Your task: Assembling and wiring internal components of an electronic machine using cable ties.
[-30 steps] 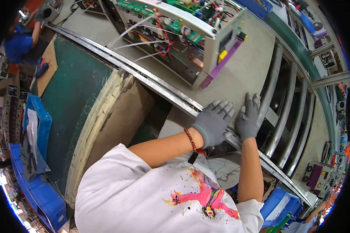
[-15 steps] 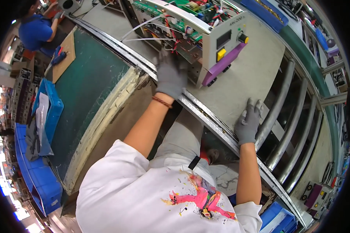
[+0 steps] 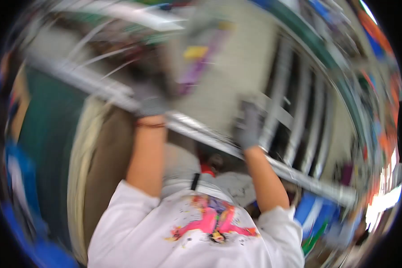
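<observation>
Both hands in grey knit gloves, forearms bare, whole view smeared by motion blur. Left hand raised at the near lower side of an open-sided metal electronics unit with exposed green boards; fingers lost in the dark blur there. Cannot tell whether it grips the unit, touches it or is only next to it. Dark reddish bead bracelet on the left wrist, just below the glove cuff.

Right hand well apart from the unit, over the near right part of a pale grey-beige flat counter. Fingers appear extended, pointing away from the body, nothing seen in the grasp; firm contact with the surface hard to judge.

Electronics unit sits on the counter, upper left of centre, ahead of the left hand. Its end panel carries a purple strip along the edge and a yellow block-shaped part. Thin white cables trail from its near side toward a silvery metal rail edging the counter. Curved-looking steel rollers just right of the right hand. Dark green flat surface far left, with a worn cream border.
</observation>
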A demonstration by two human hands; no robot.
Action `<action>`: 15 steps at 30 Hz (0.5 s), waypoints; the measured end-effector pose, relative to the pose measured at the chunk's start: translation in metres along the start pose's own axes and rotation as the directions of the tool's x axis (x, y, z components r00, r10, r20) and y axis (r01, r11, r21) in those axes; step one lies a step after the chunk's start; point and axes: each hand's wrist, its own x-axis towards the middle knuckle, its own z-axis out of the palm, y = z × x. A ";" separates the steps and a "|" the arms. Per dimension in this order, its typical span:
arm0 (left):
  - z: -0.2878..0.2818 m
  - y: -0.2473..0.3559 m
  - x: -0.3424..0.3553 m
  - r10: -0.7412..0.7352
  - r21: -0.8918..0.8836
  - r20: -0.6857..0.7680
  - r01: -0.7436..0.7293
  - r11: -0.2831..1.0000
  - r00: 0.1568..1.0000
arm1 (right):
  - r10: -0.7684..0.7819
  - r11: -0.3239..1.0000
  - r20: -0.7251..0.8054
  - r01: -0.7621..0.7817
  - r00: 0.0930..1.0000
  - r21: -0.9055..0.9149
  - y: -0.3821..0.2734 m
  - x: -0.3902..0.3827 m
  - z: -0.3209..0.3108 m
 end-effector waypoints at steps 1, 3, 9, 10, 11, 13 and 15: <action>-0.012 0.007 0.003 -0.075 0.018 0.008 0.075 0.997 0.997 | 0.175 0.983 0.197 -0.181 0.965 0.011 -0.012 0.000 0.002; -0.025 0.035 -0.018 -0.212 0.073 0.065 0.207 0.976 0.975 | 0.094 0.990 0.199 -0.112 0.976 0.082 -0.026 0.015 -0.003; -0.141 0.094 0.017 -0.245 0.513 -0.068 0.245 0.823 0.967 | 0.238 0.967 0.164 -0.219 0.957 -0.128 -0.018 0.043 -0.054; -0.129 0.098 0.022 -0.189 0.598 -0.140 0.235 0.766 0.972 | 0.257 0.964 0.219 -0.265 0.941 0.009 -0.007 0.051 -0.067; -0.046 0.131 -0.009 -0.129 0.811 -0.031 0.100 0.577 0.991 | 0.263 0.965 -0.171 -0.262 0.949 0.027 0.039 0.046 -0.101; 0.000 0.167 -0.045 0.035 0.951 -0.060 0.047 0.306 0.998 | 0.542 0.791 -0.266 -0.591 0.797 -0.158 0.149 0.026 -0.160; 0.017 0.174 -0.079 0.276 0.896 0.049 -0.165 0.413 0.960 | 0.811 0.062 -0.534 -0.944 0.237 -0.325 0.263 -0.005 -0.233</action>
